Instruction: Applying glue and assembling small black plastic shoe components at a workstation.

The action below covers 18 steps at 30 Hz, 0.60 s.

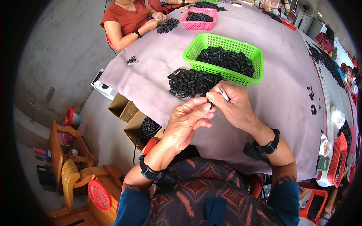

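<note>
Over the near part of the table, my two hands meet at the fingertips. My left hand (183, 119) pinches a small black plastic part (211, 105), mostly covered by the fingers. Gripped in my right hand (237, 106) is a slim silver-white tool (223, 93), shaped like a pen or small knife; its working end is hidden at the part. Just beyond the fingers lies a loose pile of small black parts (188, 83). Behind that pile stands a green plastic basket (257, 69) holding many more of them.
A pale mauve cloth (279, 124) covers the table. Far left, a co-worker (126, 19) handles something beside a pink basket (198, 25). Cardboard boxes (132, 130) stand below the left table edge, near wooden chairs (69, 177). A red basket (336, 160) is at the right.
</note>
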Motion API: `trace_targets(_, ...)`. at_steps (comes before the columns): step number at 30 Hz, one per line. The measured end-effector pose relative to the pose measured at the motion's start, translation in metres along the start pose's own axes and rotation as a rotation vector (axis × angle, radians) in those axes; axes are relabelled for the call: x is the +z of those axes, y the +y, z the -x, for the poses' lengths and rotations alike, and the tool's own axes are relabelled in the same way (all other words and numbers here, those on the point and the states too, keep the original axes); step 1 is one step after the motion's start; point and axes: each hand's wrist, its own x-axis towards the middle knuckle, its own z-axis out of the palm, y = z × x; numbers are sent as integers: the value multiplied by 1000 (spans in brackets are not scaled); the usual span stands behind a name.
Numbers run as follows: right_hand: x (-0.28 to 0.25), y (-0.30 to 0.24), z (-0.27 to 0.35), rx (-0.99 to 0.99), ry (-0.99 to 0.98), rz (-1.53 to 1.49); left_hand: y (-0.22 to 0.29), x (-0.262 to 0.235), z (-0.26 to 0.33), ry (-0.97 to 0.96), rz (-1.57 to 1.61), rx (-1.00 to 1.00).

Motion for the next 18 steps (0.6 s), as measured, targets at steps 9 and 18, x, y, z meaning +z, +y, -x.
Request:
trace_targets(9, 0, 3, -3, -90, 63, -75, 0, 0, -1, -9, 140, 3)
trace_targets(18, -4, -1, -1, -129, -62, -1, 3, 3, 0, -55, 143, 18)
